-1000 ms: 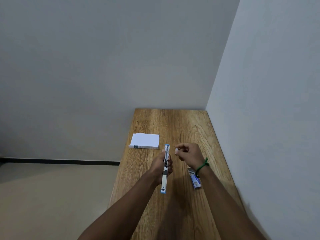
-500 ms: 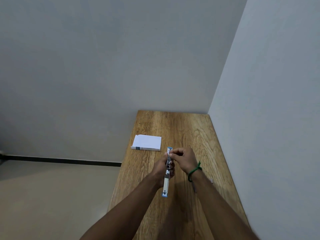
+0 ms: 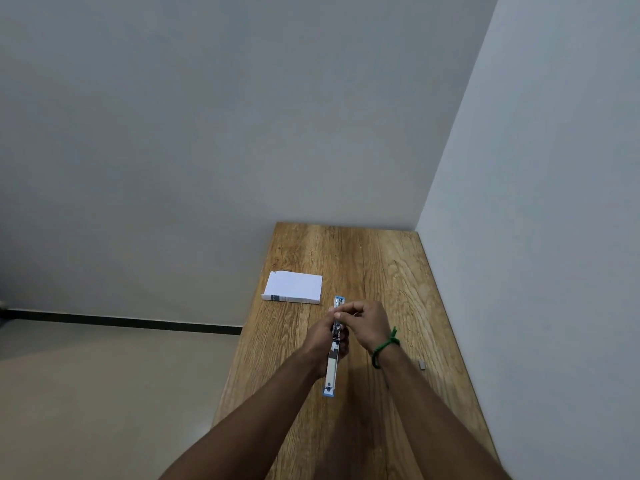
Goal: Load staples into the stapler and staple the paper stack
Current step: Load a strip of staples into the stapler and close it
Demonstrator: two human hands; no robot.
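My left hand (image 3: 320, 339) grips a blue and silver stapler (image 3: 331, 370) around its middle. The stapler is swung open, stretched out lengthwise above the wooden table (image 3: 391, 271). Pinched fingertips of my right hand (image 3: 363, 322) rest on the stapler's far half. Whatever they pinch is too small to see. A green band circles that wrist. The white paper stack (image 3: 293, 287) lies flat on the table's left side, beyond my hands. Close to the right wall, a small grey strip of staples (image 3: 421, 364) rests on the wood.
The table sits in a corner, with a grey wall behind it and a wall (image 3: 536, 237) tight along its right edge. Its left edge drops to a beige floor (image 3: 104, 393). My right forearm hides the staple box seen earlier.
My right hand moved left from beside the stapler onto its far half, fingers pinched. The view shifted, and my right forearm now covers the staple box.
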